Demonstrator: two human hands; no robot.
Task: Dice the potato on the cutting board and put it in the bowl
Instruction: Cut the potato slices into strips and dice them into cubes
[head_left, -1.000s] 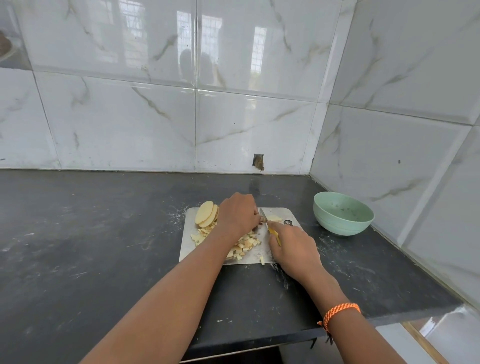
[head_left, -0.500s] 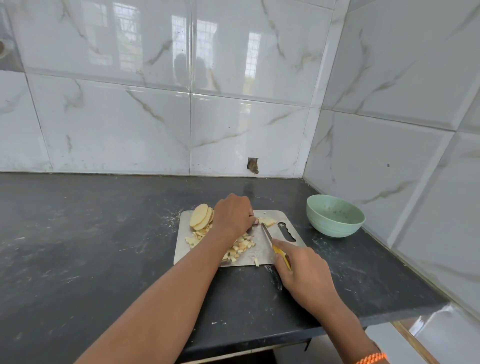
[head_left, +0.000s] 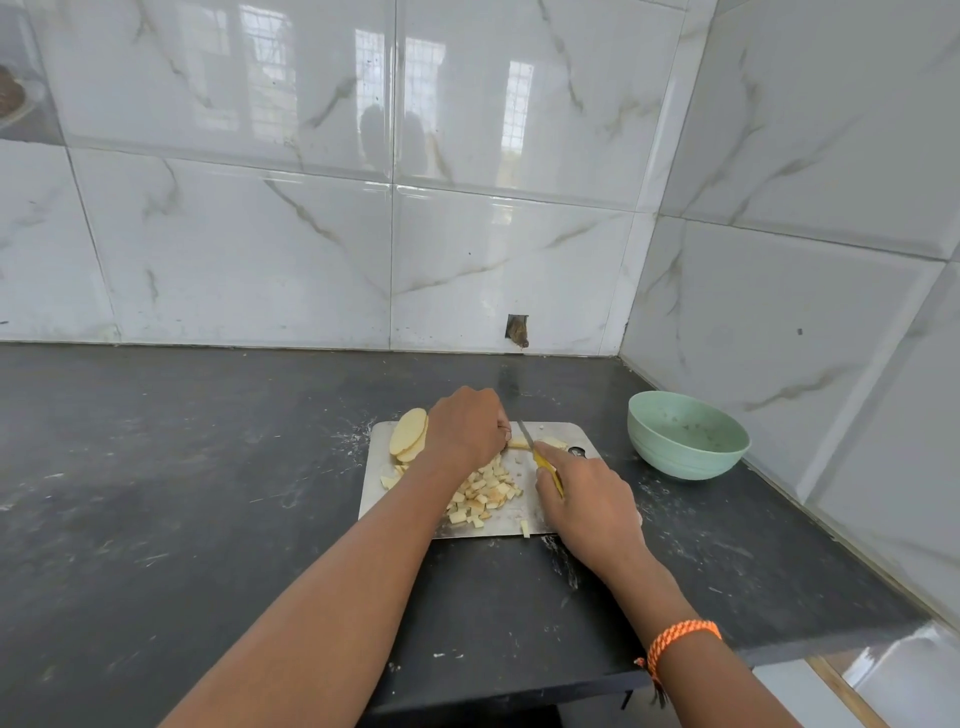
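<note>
A metal cutting board (head_left: 558, 430) lies on the dark counter. Round potato slices (head_left: 408, 435) are stacked at its far left, and a heap of diced potato (head_left: 485, 493) covers its middle. My left hand (head_left: 467, 428) presses down on a potato strip (head_left: 517, 443) near the board's far edge. My right hand (head_left: 589, 504) grips a yellow-handled knife (head_left: 545, 465), its blade lying across that strip. A further potato piece (head_left: 553, 442) sits just right of the blade. The pale green bowl (head_left: 688, 434) stands right of the board, with only small bits inside.
The black counter (head_left: 182, 493) ends in a front edge close to my arms. Tiled walls meet in a corner behind the bowl. A small hole (head_left: 518, 330) shows in the back wall. One potato bit (head_left: 525, 528) lies at the board's near edge.
My right hand has moved the knife forward again, from a drawn-back position to across the strip. My left hand has stayed on the potato. The camera shifted a little.
</note>
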